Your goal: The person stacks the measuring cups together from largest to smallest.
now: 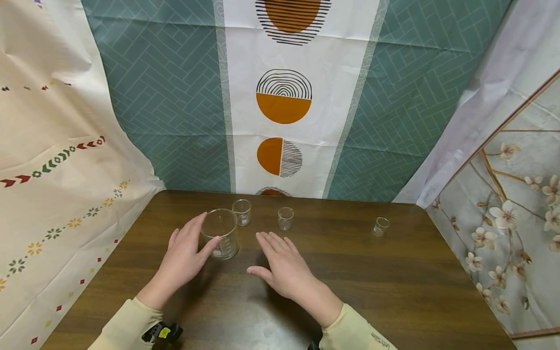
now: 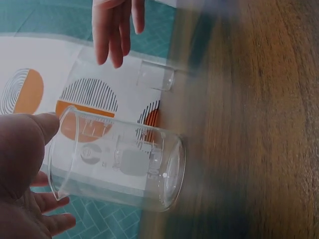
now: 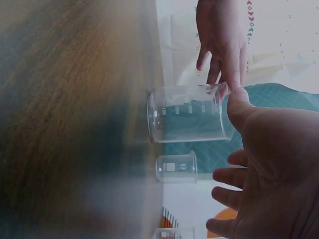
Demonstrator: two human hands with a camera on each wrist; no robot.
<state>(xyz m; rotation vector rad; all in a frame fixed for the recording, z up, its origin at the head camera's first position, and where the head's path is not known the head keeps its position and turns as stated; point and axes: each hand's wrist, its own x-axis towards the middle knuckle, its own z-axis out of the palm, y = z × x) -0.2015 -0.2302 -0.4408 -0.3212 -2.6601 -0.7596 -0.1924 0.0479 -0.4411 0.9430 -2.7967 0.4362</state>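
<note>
A large clear glass beaker [image 1: 226, 243] with white markings stands upright on the wooden table, left of centre. My left hand [image 1: 185, 253] is at its left side, thumb and fingers spread apart near the rim; whether they touch the glass I cannot tell. To the right of that beaker my right hand [image 1: 286, 267] hovers with straight fingers, holding nothing. A smaller beaker [image 1: 242, 214] stands just behind the large one. Beyond the right fingertips is another small beaker [image 1: 286, 219]. The left wrist view shows the large beaker [image 2: 117, 159] close to the left thumb.
The smallest beaker [image 1: 380, 227] stands alone toward the right on the brown table [image 1: 393, 287]. A patterned green and white cloth [image 1: 183, 107] hangs along the back edge. More cloths hang at the left [image 1: 52, 194] and right [image 1: 516, 233] sides.
</note>
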